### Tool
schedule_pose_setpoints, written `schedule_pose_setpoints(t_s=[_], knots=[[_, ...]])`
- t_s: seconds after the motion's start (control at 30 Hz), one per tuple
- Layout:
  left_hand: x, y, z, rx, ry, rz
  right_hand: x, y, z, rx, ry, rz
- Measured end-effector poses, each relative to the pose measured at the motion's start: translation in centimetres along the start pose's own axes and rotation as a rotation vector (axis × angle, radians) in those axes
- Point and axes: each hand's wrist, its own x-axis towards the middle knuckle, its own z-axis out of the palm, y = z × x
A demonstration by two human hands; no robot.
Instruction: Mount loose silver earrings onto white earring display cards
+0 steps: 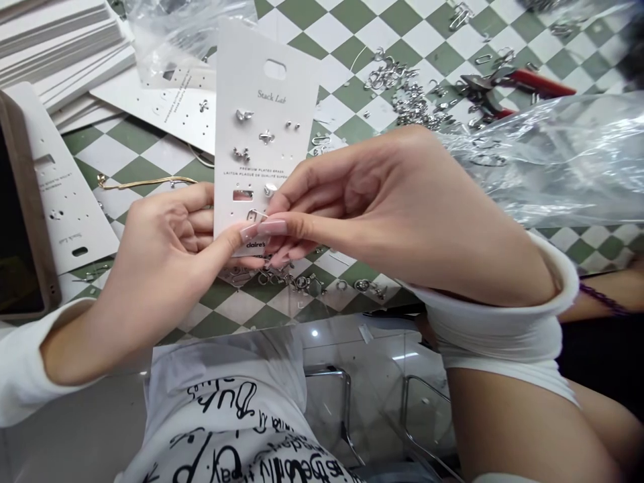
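your left hand [161,248] is closed on the lower edge of the white earring card [264,87], thumb in front and fingers behind, so hold the card flat and steady there while your right hand [372,201] pinches a small silver clip [256,215] tightly near the card's lower holes, working it gently. the clear plastic bag [543,161] on your right shows no contents you can make out, another clear plastic bag [171,40] lies beyond the card, and loose silver findings [407,94] sit outside both on the checkered tabletop [352,20].
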Motion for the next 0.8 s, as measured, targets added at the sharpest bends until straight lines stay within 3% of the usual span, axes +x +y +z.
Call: schedule_pose_setpoints(t_s=[0.23, 0.5, 0.67, 0.8], knots=[[0.0, -0.1, 0.1, -0.044, -0.054, -0.034, -0.5, -0.4, -0.3, -0.093, 0.028, 0.014], [-0.2, 0.1, 0.6, 0.037, 0.007, -0.063, -0.8, -0.9, -0.4, -0.126, -0.011, 0.034], [-0.1, 0.3, 0.6, -0.006, 0.022, -0.100, -1.0, -0.7, 0.0, -0.234, 0.124, -0.056], [0.0, 0.1, 0.5, -0.050, 0.011, -0.074, -1.3, -0.3, 0.2, -0.259, 0.172, -0.237]])
